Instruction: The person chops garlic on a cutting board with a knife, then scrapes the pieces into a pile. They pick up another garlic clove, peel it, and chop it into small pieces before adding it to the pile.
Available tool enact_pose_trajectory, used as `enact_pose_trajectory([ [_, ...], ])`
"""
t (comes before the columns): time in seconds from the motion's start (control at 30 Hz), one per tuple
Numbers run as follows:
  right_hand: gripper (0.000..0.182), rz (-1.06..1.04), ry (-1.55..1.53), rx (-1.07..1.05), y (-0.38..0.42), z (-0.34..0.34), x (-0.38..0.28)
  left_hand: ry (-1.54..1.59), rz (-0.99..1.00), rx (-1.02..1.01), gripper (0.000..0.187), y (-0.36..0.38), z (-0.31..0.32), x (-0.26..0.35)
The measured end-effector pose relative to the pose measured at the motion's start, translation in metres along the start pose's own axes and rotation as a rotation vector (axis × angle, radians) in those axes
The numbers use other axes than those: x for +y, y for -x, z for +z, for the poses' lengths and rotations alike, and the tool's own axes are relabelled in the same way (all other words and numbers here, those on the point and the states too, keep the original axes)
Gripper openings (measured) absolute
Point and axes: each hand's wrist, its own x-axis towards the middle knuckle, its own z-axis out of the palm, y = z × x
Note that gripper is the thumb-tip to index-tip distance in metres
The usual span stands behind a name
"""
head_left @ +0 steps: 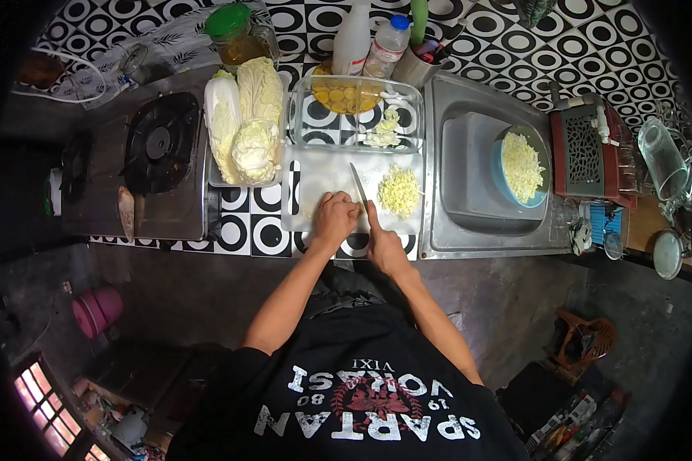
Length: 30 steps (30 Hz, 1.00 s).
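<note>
My right hand (383,244) grips a knife (360,183), its blade pointing away from me over a translucent cutting board (319,180). Just left of the blade, the curled fingers of my left hand (337,219) press down on the board; what they hold is mostly hidden. A heap of finely chopped pale yellow pieces (399,192) lies on the board to the right of the knife. Behind the board stands a divided clear container (304,115), with some pale yellow-white pieces (384,131) in its right compartment.
Napa cabbages (257,115) fill a tray on the left, beside a gas stove (158,142). On the right is a steel sink (454,234) with a blue bowl (507,188) of chopped pale pieces. Bottles (388,50) and a green-lidded jar (234,38) line the back.
</note>
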Motion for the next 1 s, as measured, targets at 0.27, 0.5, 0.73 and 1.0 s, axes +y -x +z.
enact_pose_trajectory([
  [0.27, 0.092, -0.01, -0.003, 0.073, -0.009, 0.018, 0.004, 0.063, -0.054, 0.006, 0.006, 0.0, 0.001, -0.002],
  [0.5, 0.091, -0.007, -0.004, 0.007, 0.001, 0.0, -0.001, 0.062, -0.039, 0.031, 0.005, 0.005, 0.0, -0.001],
  [0.73, 0.093, 0.06, -0.012, 0.01, 0.006, 0.02, -0.003, 0.103, -0.02, -0.056, 0.008, 0.0, -0.007, -0.006],
  [1.0, 0.1, 0.081, 0.028, -0.056, -0.007, -0.004, -0.006, 0.089, -0.025, -0.076, 0.009, 0.0, -0.006, -0.01],
])
